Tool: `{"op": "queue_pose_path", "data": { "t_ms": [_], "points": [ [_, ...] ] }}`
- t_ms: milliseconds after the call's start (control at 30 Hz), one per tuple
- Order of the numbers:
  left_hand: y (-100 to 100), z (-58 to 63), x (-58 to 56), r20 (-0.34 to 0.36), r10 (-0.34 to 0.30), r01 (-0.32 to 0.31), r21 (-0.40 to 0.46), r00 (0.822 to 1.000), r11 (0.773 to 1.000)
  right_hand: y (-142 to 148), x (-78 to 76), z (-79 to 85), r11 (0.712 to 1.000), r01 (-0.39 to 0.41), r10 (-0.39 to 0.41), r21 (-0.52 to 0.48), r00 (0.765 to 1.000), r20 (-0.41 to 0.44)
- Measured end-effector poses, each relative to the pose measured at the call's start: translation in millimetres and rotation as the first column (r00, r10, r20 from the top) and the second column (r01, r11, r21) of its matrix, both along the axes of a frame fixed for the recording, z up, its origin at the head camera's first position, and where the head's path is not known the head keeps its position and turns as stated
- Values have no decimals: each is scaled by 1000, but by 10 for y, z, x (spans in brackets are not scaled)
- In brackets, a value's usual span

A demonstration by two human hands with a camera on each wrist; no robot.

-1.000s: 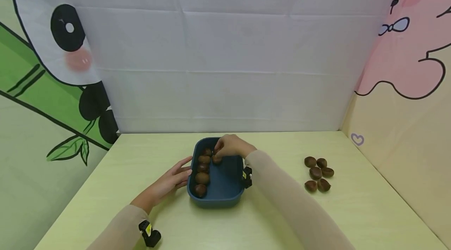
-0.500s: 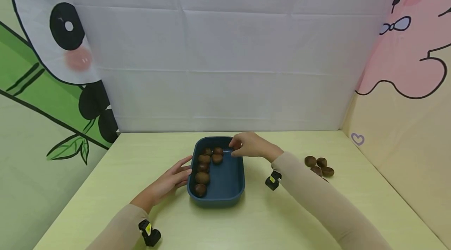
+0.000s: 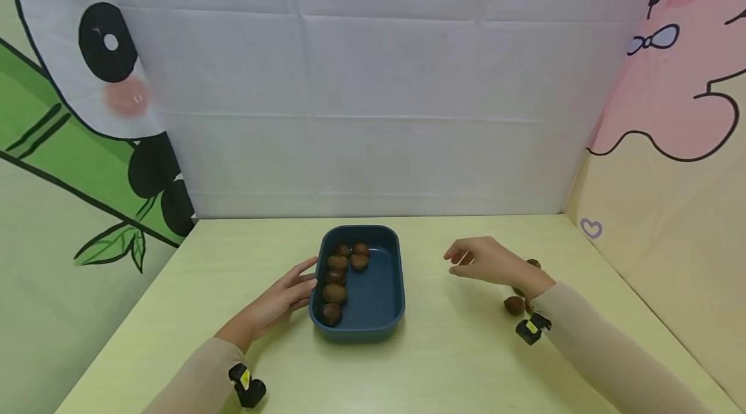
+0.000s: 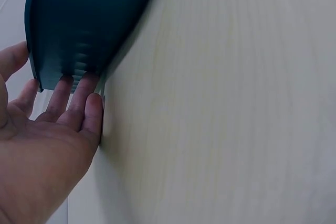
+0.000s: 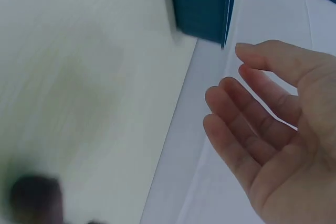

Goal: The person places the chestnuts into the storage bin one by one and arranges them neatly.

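A dark blue rectangular box (image 3: 375, 297) stands on the table with several brown chestnuts (image 3: 335, 294) inside. They form a column along its left wall, and a shorter second column begins at the far end. My left hand (image 3: 285, 297) touches the box's left side with extended fingers; the left wrist view shows those fingertips against the outer wall (image 4: 79, 30). Off to the right of the box, my right hand (image 3: 489, 262) hovers above the table, fingers loosely bent and holding nothing, as the right wrist view confirms. Loose chestnuts (image 3: 514, 305) lie partly hidden beneath the right wrist.
The pale wooden table (image 3: 431, 362) reaches back to a white cloth wall (image 3: 373, 109). Printed cartoon panels (image 3: 658, 109) flank it on both sides. Small black wrist devices (image 3: 247, 387) sit on both sleeves.
My right hand has let go of a chestnut at the far end of the second column, left the box and swung right toward the loose chestnuts. My left hand stays put.
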State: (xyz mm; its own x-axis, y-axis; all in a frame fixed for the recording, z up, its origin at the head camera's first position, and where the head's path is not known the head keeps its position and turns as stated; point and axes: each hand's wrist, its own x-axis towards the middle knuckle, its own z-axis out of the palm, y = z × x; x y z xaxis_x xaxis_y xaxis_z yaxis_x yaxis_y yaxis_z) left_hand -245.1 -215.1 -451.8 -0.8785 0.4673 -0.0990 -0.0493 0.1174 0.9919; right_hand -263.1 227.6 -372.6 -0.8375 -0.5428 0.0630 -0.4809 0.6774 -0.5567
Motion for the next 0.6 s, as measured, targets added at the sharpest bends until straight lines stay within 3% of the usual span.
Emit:
{"op": "queue_pose_path", "data": {
  "t_ms": [367, 600],
  "points": [
    [-11, 9, 4, 3, 10, -10, -7, 1000, 1000, 774, 313, -238, 994, 87, -88, 59, 996, 13],
    [-3, 4, 11, 8, 6, -6, 4, 1000, 1000, 1003, 390, -454, 997, 42, -41, 59, 999, -21]
  ]
}}
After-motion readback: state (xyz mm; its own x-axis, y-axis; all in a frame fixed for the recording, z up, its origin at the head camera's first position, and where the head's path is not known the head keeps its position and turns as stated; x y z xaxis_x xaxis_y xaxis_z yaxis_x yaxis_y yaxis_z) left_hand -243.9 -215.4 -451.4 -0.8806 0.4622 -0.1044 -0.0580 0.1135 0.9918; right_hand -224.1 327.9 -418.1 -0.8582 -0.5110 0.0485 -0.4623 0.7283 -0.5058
